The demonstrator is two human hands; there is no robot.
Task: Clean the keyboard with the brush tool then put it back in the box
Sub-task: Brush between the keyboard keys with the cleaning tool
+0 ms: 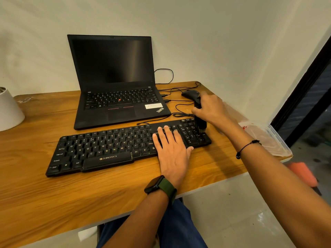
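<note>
A black keyboard [107, 149] lies across the wooden desk [53, 194] in front of a laptop. My left hand [172, 149] rests flat on its right part, fingers straight over the keys. My right hand [209, 108] grips a black brush tool [200, 122] upright, its bristles down on the number pad at the keyboard's right end. A clear plastic box [270, 140] sits at the desk's right edge, beyond my right forearm.
An open black laptop [116, 86] stands behind the keyboard. A black mouse [189, 93] and loose cables [179, 104] lie right of it. A white pot [9, 111] stands at the far left. An orange object [302, 172] is below the desk edge.
</note>
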